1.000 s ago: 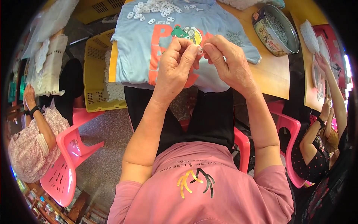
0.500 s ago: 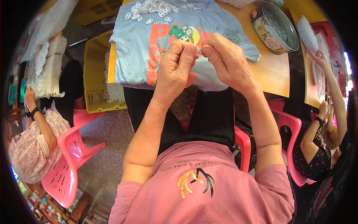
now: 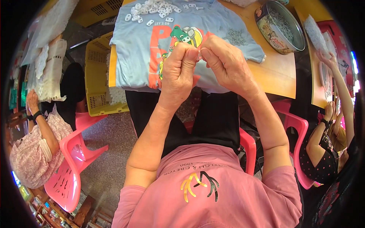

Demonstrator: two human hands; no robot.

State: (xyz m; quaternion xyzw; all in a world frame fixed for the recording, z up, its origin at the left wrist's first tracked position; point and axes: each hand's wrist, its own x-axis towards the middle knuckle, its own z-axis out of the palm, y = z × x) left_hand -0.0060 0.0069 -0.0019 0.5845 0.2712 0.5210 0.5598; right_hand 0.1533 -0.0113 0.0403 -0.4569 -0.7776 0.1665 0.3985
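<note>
My left hand (image 3: 178, 74) and my right hand (image 3: 228, 66) are raised side by side, fingertips pressed together over a light blue printed t-shirt (image 3: 133, 49) spread on the wooden table (image 3: 277, 81). Both pinch a small white piece (image 3: 206, 54) that the fingers almost entirely hide. Several loose white plastic pieces (image 3: 156, 9) lie on the shirt's far end. A small heap of grey metal bits (image 3: 235, 37) rests on the shirt just beyond my right hand.
A round tin (image 3: 281, 26) filled with small grey parts stands at the table's far right. A yellow crate (image 3: 95, 76) sits left of the table. Pink plastic chairs (image 3: 72, 152) flank me. Other people sit at left (image 3: 30, 159) and right (image 3: 323, 152).
My fingertips have drawn closer together, so the white piece that showed between them is now nearly covered. The hands stay over the same spot on the shirt.
</note>
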